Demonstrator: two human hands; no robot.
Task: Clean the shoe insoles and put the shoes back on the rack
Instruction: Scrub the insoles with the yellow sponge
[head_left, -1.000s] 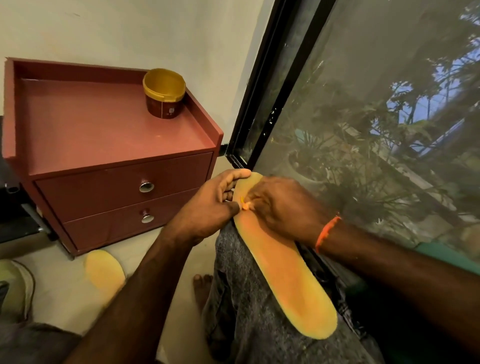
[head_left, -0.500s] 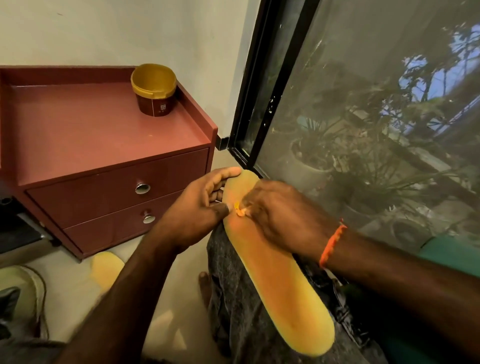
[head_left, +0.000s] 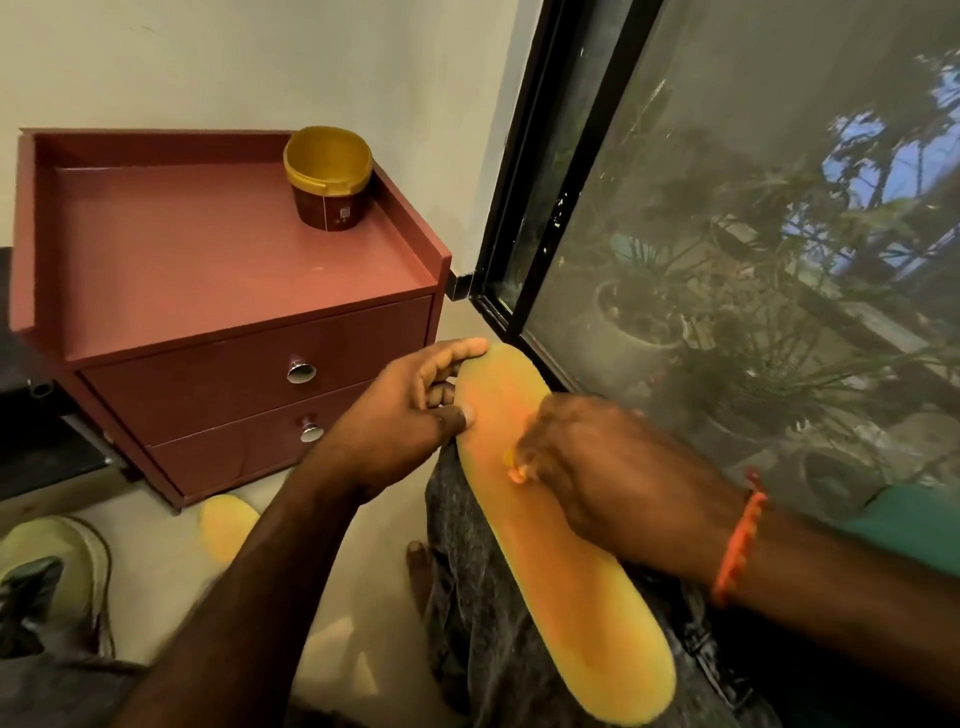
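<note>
A screened window (head_left: 753, 260) with a black frame is seen filling the frame from twelve to four o'clock, potted plants being visible through it. A red-brown drawer cabinet (head_left: 208, 270) is placed at about ten o'clock against the wall, with two drawers and round metal knobs. A grey-clad knee (head_left: 478, 597) is raised at six o'clock, and a yellow insole (head_left: 561, 571) is laid lengthwise along it, its far end pointing to twelve o'clock and its near end toward five. The far end of this insole is gripped by the left hand (head_left: 400, 421): the thumb is pressed on the upper face and the fingers are curled behind the edge. The right hand (head_left: 597, 462) (an orange thread is worn at its wrist) is closed over a small orange object (head_left: 511, 467) that is pressed against the insole's middle; what the object is cannot be told. A shoe (head_left: 57, 577) is seen at eight o'clock on the floor, partly blurred. A second insole (head_left: 226, 525) is lying on the floor at seven o'clock, just before the cabinet. A gold-rimmed tub (head_left: 328, 176) is set on the cabinet's top at its one o'clock corner.
</note>
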